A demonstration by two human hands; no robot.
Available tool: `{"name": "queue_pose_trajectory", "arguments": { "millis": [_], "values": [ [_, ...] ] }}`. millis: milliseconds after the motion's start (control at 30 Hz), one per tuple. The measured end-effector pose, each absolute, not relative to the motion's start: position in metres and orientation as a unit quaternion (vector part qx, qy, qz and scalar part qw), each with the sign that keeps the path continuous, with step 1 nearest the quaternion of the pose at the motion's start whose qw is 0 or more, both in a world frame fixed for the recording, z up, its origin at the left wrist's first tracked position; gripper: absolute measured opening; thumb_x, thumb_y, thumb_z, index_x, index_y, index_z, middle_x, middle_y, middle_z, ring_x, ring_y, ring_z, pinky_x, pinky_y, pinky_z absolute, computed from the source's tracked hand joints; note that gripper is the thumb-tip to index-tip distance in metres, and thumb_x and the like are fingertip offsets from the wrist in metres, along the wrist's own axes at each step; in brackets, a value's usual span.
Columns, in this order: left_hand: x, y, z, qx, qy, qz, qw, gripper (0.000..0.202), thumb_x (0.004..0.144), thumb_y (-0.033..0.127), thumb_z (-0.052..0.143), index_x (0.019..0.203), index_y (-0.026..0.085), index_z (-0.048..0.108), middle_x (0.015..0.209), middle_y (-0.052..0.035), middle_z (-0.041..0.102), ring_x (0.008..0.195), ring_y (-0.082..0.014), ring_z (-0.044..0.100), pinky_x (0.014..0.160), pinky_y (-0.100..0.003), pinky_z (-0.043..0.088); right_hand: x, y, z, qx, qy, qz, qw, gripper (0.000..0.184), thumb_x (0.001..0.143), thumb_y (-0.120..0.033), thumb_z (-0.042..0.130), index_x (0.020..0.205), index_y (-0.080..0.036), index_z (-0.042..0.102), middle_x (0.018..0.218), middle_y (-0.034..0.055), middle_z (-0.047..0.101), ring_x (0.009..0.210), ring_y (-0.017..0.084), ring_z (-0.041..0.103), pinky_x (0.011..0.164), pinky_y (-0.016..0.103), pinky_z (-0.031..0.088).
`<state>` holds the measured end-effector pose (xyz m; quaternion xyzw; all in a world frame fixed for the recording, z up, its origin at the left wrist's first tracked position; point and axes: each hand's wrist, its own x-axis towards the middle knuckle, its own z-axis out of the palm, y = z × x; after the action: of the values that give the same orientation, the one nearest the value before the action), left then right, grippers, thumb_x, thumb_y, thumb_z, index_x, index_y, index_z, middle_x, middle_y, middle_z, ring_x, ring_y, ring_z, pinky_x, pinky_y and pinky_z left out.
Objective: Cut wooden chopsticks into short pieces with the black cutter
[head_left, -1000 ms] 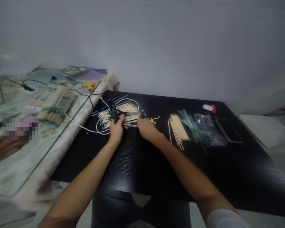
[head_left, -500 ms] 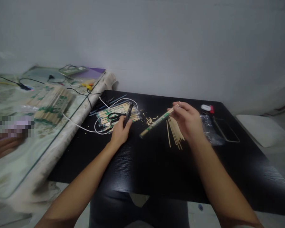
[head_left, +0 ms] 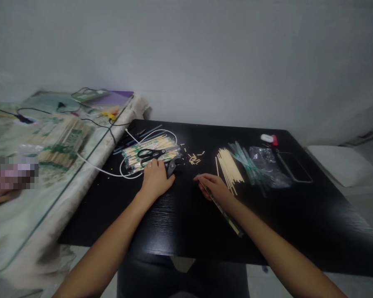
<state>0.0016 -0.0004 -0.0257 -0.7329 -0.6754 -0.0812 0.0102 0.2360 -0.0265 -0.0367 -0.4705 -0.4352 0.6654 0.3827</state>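
My left hand (head_left: 156,179) rests on the black table (head_left: 186,223) with its fingers curled on a small black cutter (head_left: 173,166). Just beyond it lies a pile of wrapped chopstick packs (head_left: 149,152) with black scissors (head_left: 149,154) on top. My right hand (head_left: 214,187) is closed on one wrapped chopstick pack (head_left: 225,214), which lies along my forearm toward the table's near edge. A fan of bare wooden sticks (head_left: 228,167) lies just right of that hand. Small cut wood bits (head_left: 194,157) are scattered between the two piles.
Empty green-printed wrappers (head_left: 244,163) and crumpled clear plastic (head_left: 267,165) lie at the right, with a dark phone (head_left: 294,167) and a white-red object (head_left: 268,138). A white cable (head_left: 112,171) loops round the pack pile. At left a glass-topped table (head_left: 34,198) holds more packs and cables.
My right hand came down from mid-air, turning its wrapped pack to lie along the table near the centre. My left hand shifted from the pile onto the black cutter.
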Motion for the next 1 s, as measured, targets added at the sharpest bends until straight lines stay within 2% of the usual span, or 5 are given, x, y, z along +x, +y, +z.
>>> {"name": "queue_pose_trajectory", "arguments": {
  "millis": [300, 533, 633, 800, 1000],
  "values": [
    [0.0, 0.001, -0.032, -0.738, -0.667, -0.099, -0.005, 0.049, 0.086, 0.047, 0.059, 0.117, 0.009, 0.061, 0.12, -0.0228, 0.057, 0.113, -0.0408, 0.054, 0.096, -0.054, 0.046, 0.237, -0.024, -0.042, -0.436, -0.4, 0.693, 0.412, 0.03, 0.076, -0.038, 0.074, 0.094, -0.015, 0.077, 0.064, -0.003, 0.055, 0.046, 0.008, 0.045, 0.043, 0.024, 0.03],
    [-0.03, 0.021, -0.01, -0.724, -0.663, -0.187, 0.034, 0.043, 0.095, 0.046, 0.05, 0.116, 0.013, 0.066, 0.116, -0.0208, 0.061, 0.114, -0.0384, 0.058, 0.1, -0.05, 0.047, 0.237, -0.027, -0.042, -0.43, -0.421, 0.679, 0.42, 0.035, 0.077, -0.043, 0.079, 0.099, -0.015, 0.079, 0.071, -0.001, 0.062, 0.051, 0.009, 0.05, 0.046, 0.024, 0.036],
    [-0.057, 0.037, 0.003, -0.704, -0.696, -0.121, 0.073, 0.038, 0.092, 0.034, 0.048, 0.116, 0.012, 0.067, 0.117, -0.0227, 0.064, 0.11, -0.0393, 0.061, 0.096, -0.051, 0.049, 0.237, -0.027, -0.041, -0.42, -0.429, 0.683, 0.417, 0.041, 0.079, -0.048, 0.079, 0.104, -0.015, 0.077, 0.073, -0.0007, 0.065, 0.05, 0.008, 0.05, 0.044, 0.024, 0.037],
    [-0.079, 0.049, 0.005, -0.733, -0.674, 0.002, 0.089, 0.04, 0.092, 0.027, 0.042, 0.117, 0.008, 0.067, 0.114, -0.025, 0.068, 0.107, -0.0389, 0.063, 0.092, -0.05, 0.05, 0.236, -0.028, -0.038, -0.437, -0.428, 0.687, 0.392, 0.056, 0.085, -0.056, 0.073, 0.126, -0.019, 0.069, 0.066, -0.0037, 0.062, 0.046, 0.008, 0.047, 0.039, 0.02, 0.032],
    [-0.068, 0.049, 0.012, -0.775, -0.622, 0.052, 0.104, 0.04, 0.091, 0.033, 0.049, 0.12, 0.011, 0.067, 0.12, -0.0236, 0.067, 0.116, -0.0412, 0.059, 0.096, -0.051, 0.048, 0.236, -0.027, -0.036, -0.428, -0.414, 0.706, 0.384, 0.055, 0.082, -0.054, 0.075, 0.121, -0.016, 0.07, 0.062, -0.0045, 0.059, 0.044, 0.006, 0.041, 0.039, 0.019, 0.024]
  ]
}}
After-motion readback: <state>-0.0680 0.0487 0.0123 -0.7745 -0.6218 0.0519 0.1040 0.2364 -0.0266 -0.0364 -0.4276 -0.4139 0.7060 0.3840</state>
